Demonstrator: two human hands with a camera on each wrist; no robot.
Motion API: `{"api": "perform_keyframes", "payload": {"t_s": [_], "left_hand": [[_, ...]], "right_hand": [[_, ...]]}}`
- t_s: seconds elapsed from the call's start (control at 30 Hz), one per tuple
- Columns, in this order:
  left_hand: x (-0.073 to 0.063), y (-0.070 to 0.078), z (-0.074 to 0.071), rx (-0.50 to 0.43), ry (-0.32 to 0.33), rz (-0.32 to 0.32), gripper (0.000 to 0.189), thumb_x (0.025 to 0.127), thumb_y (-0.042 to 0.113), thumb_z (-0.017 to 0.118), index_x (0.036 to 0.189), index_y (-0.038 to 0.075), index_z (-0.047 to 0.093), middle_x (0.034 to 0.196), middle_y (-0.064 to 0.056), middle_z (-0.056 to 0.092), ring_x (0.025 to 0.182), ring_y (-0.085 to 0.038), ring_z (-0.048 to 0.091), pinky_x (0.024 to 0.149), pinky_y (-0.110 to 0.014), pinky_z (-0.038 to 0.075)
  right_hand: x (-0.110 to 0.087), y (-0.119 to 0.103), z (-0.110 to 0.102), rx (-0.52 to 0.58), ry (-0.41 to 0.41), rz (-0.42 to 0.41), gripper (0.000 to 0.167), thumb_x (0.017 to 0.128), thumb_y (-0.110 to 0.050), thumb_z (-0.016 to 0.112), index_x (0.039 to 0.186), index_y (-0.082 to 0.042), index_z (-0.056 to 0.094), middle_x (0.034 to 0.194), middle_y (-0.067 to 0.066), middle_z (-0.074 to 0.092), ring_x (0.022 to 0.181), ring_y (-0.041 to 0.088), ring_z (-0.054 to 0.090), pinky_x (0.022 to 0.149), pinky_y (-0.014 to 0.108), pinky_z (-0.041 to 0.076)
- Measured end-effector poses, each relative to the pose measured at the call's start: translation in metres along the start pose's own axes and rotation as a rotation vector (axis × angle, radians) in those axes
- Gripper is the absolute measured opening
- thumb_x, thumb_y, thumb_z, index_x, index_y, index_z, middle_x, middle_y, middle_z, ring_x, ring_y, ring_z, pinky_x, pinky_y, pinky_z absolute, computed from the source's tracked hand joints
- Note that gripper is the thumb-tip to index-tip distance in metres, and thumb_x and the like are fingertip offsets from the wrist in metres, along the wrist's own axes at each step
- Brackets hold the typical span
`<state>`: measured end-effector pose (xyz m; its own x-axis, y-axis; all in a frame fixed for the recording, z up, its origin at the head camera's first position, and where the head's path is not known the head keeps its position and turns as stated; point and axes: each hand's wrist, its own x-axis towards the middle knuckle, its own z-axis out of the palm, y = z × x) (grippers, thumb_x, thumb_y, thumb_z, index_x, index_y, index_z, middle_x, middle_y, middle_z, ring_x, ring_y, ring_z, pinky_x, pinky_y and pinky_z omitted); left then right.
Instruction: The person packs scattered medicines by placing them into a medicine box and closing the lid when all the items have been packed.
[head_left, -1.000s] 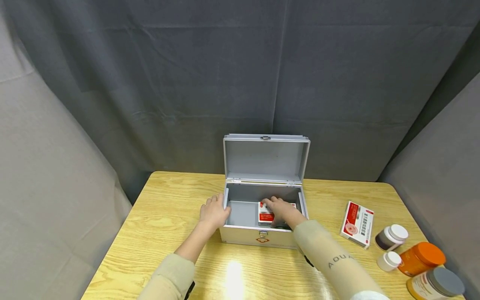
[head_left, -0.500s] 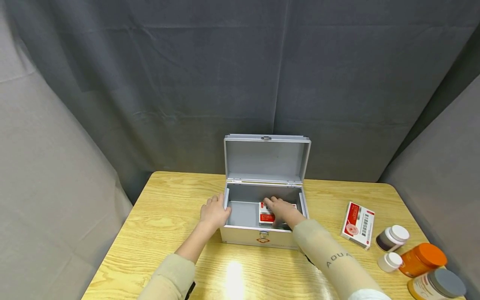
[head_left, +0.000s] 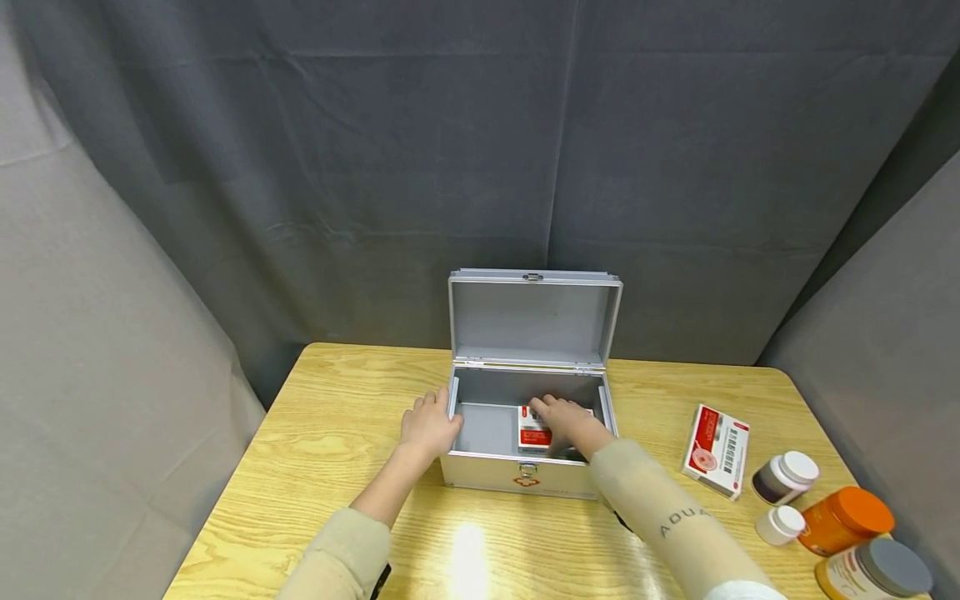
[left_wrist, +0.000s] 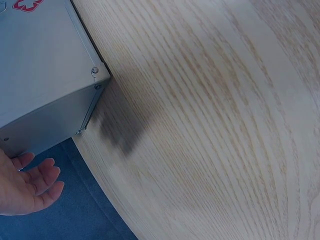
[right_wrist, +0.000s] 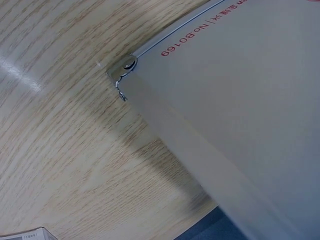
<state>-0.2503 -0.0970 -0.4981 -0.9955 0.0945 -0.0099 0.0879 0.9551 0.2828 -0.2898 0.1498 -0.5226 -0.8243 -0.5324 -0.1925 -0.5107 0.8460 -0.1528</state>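
A silver first-aid box (head_left: 480,472) stands on the table with its lid raised. My left hand (head_left: 431,427) is at its left wall, thumb over the rim and fingers along the outer side; the left wrist view shows those fingers (left_wrist: 46,181) loosely bent beside the wall. My right hand (head_left: 567,422) reaches inside, over the right half, and grips a red-and-white medicine box (head_left: 533,437) with fingers across its far part and thumb nearer the front. The hand covers much of that carton. In the right wrist view only the first-aid box's outside (right_wrist: 240,115) shows, and the hand is hidden.
Another red-and-white medicine box (head_left: 716,450) lies to the right. Beyond it are a dark bottle with a white cap (head_left: 784,475), a small white bottle (head_left: 780,524), an orange jar (head_left: 846,518) and a grey-lidded jar (head_left: 873,568). Grey curtains (head_left: 420,208) surround the table (head_left: 345,392).
Almost nothing differs. The right hand has shifted very slightly inside the first-aid box, still at the medicine box; the left hand has stayed at the left rim.
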Motion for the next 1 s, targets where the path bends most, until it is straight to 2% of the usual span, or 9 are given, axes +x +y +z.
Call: {"api": "perform_keyframes", "payload": {"t_s": [0.33, 0.8, 1.0], "left_hand": [[0.001, 0.0, 0.002, -0.01, 0.025, 0.0, 0.046, 0.086, 0.035, 0.047, 0.122, 0.006, 0.044, 0.116, -0.017, 0.053, 0.104, -0.032, 0.051, 0.081, -0.048, 0.043], [0.0, 0.001, 0.001, -0.014, 0.031, 0.001, 0.046, 0.086, 0.034, 0.047, 0.121, 0.005, 0.045, 0.114, -0.017, 0.053, 0.103, -0.033, 0.051, 0.079, -0.047, 0.043], [-0.001, 0.002, 0.0, -0.003, 0.024, 0.003, 0.045, 0.086, 0.035, 0.046, 0.12, 0.006, 0.044, 0.113, -0.016, 0.053, 0.102, -0.032, 0.051, 0.078, -0.048, 0.043]], "right_hand": [[0.003, 0.002, 0.002, -0.078, 0.025, -0.019, 0.069, 0.052, -0.023, 0.088, 0.105, -0.012, 0.045, 0.1, 0.009, 0.047, 0.096, 0.031, 0.05, 0.08, 0.046, 0.046], [0.0, -0.003, -0.002, -0.077, 0.01, 0.01, 0.069, 0.054, -0.022, 0.088, 0.107, -0.009, 0.047, 0.102, 0.01, 0.046, 0.094, 0.032, 0.051, 0.079, 0.045, 0.048], [-0.004, -0.006, -0.009, -0.029, -0.018, 0.043, 0.064, 0.061, -0.02, 0.084, 0.113, -0.007, 0.05, 0.105, 0.012, 0.05, 0.095, 0.032, 0.054, 0.079, 0.047, 0.047]]}}
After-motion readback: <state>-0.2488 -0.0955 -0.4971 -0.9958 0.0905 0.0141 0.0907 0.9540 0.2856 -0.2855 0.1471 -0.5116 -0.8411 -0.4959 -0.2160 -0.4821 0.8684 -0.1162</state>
